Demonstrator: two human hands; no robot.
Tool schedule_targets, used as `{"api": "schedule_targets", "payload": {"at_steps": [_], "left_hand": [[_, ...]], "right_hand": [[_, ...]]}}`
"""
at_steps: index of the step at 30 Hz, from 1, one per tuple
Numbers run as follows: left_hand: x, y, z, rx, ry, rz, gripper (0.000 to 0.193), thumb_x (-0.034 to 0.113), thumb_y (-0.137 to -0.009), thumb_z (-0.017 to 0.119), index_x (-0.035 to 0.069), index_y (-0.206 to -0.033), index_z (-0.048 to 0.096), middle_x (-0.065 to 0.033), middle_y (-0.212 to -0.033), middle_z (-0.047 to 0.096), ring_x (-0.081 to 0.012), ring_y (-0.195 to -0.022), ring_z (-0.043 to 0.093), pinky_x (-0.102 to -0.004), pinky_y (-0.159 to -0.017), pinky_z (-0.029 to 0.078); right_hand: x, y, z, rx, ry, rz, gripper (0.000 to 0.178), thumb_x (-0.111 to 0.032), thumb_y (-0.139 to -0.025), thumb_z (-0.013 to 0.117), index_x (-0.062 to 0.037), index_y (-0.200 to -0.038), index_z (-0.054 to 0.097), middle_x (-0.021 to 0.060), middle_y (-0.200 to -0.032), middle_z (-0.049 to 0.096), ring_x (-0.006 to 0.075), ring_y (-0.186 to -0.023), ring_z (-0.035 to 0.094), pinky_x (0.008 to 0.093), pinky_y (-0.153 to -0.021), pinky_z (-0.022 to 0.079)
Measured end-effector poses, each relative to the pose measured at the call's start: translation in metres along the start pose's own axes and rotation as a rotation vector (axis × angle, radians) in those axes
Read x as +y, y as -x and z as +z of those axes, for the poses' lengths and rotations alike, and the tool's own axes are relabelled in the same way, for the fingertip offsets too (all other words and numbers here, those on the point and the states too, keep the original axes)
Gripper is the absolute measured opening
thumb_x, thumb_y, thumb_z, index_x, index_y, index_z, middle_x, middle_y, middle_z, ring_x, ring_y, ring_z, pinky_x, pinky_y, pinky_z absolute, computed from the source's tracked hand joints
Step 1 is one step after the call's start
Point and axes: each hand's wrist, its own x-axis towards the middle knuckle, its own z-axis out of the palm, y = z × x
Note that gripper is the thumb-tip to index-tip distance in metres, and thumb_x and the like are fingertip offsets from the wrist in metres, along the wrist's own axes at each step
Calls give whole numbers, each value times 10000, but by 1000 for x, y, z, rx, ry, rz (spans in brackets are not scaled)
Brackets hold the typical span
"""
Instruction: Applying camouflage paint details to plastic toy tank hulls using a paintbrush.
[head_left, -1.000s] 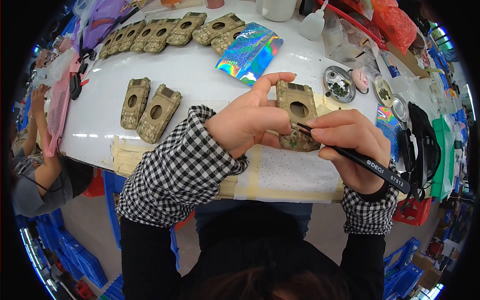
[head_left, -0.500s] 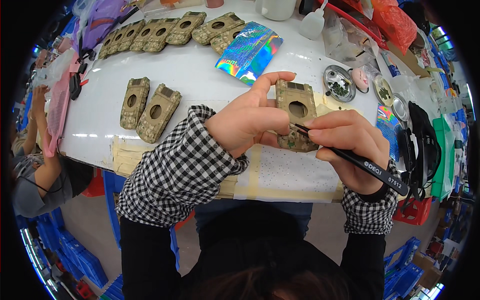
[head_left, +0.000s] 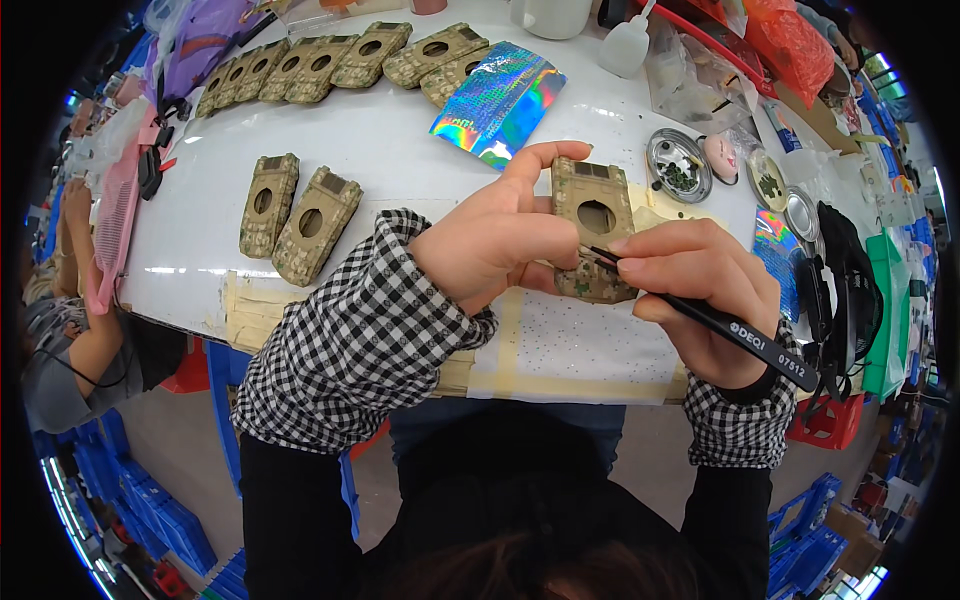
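Observation:
My left hand (head_left: 510, 235) is closed on a camouflage toy tank hull (head_left: 592, 187) with a round hole in its top. The index finger stretches along the far end, while the thumb presses near the hole. Black tweezers (head_left: 730, 335) are pinched in my right hand (head_left: 700, 290). Their tips are over the hull just below the hole, close to my left thumb; whether they grip a small part I cannot tell. To the left, two similar hulls, a narrower-looking one (head_left: 265, 220) and a wider one (head_left: 330, 235), lie side by side on the table.
A row of camouflage hulls (head_left: 320, 70) lines the far side, beside a shiny holographic bag (head_left: 497, 108). At right are a round tin (head_left: 655, 150) with small dark green parts, a squeeze bottle (head_left: 627, 48) and a green tray (head_left: 885, 300). Another person's arm (head_left: 90, 270) shows at far left.
My hands, the hull and the tweezers stay almost exactly in place. At far left, the other person's arm has shifted slightly.

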Motion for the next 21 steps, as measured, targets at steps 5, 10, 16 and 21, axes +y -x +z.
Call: {"api": "schedule_targets", "payload": {"at_steps": [5,10,16,21], "left_hand": [[-1,1,0,19,14,12,757,46,-744,484,122,-1429,171,-112,-1073,545,-130,-859,542,-272,-708,465],[2,2,-1,-29,72,28,744,43,-759,487,112,-1424,162,-133,-1146,526,-154,-928,563,-292,-749,501],[-2,-3,-7,-70,209,52,701,57,-806,506,85,-1407,146,-159,-1253,469,-235,-1099,559,-377,-887,522],[-4,-3,-7,-65,217,56,694,43,-811,498,79,-1407,144,-165,-1255,468,-241,-1096,561,-387,-894,517]], "right_hand": [[0,2,1,66,-24,36,229,-78,-743,729,0,-933,630,136,-908,647,257,-826,641,313,-703,517],[5,8,4,246,-201,99,190,-70,-809,672,25,-960,608,146,-924,646,236,-856,621,318,-769,502],[11,11,6,300,-393,74,187,-64,-893,562,66,-1023,528,182,-1012,560,242,-894,630,327,-827,514],[12,11,4,294,-355,53,178,-61,-902,547,60,-1031,524,177,-1009,565,235,-888,634,322,-823,510]]}}
